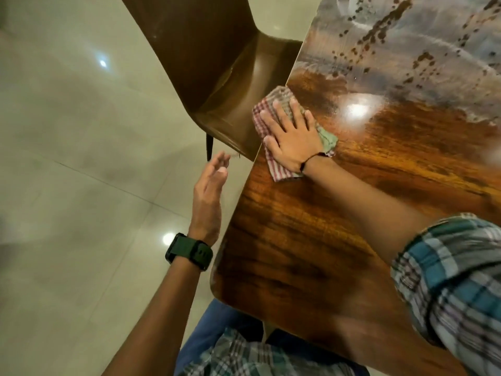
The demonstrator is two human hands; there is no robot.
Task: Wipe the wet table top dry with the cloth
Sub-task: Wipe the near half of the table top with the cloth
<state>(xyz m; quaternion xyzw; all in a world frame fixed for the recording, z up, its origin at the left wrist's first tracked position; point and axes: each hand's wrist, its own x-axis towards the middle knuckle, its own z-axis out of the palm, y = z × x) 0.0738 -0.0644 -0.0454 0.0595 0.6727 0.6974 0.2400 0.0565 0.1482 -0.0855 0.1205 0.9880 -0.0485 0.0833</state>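
A glossy brown wooden table top (311, 240) fills the right of the view. Its far part (406, 50) carries a grey film of water and dark droplets. A red-and-white checked cloth (273, 104) with a green patch lies at the table's left edge. My right hand (290, 137) lies flat on the cloth, fingers spread, pressing it down. My left hand (208, 194) hovers beside the table's left edge, off the surface, fingers extended, holding nothing. A dark watch sits on its wrist.
A brown chair (217, 63) stands pushed against the table's left edge, just beyond the cloth. Pale glossy floor tiles (81, 158) spread to the left. My checked shirt and blue trousers show at the bottom.
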